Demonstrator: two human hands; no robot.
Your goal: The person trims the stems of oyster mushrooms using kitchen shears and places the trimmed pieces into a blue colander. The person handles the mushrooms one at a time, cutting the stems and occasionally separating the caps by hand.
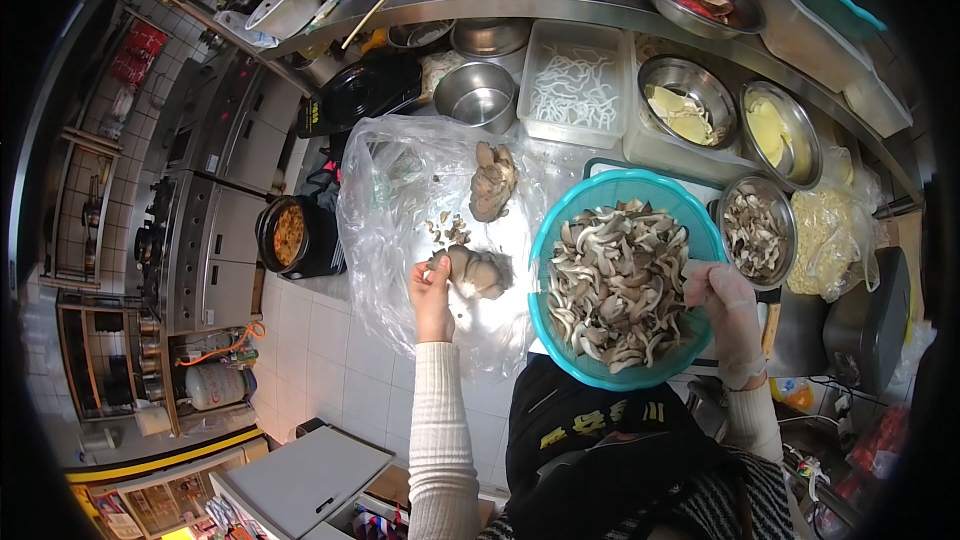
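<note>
My bare left hand (430, 297) pinches the left edge of an oyster mushroom cluster (477, 273) lying on a clear plastic bag (382, 240). Farther back on that bag is a second mushroom cluster (493, 184), with small brown scraps (448, 229) between the two. To the right, a teal plastic colander (553, 360) holds a heap of torn oyster mushrooms (622, 285). My right hand (727, 311), in a clear disposable glove, is over the colander's right rim, fingertips beside the heap. Whether those fingers hold anything is unclear.
A steel bowl of mushroom pieces (756, 229) stands right of the colander. Behind are an empty steel pot (475, 97), a plastic tub of white strips (576, 86) and a bowl of yellow slices (772, 135). A steel shelf (570, 9) overhangs them. A black pot (286, 232) stands left.
</note>
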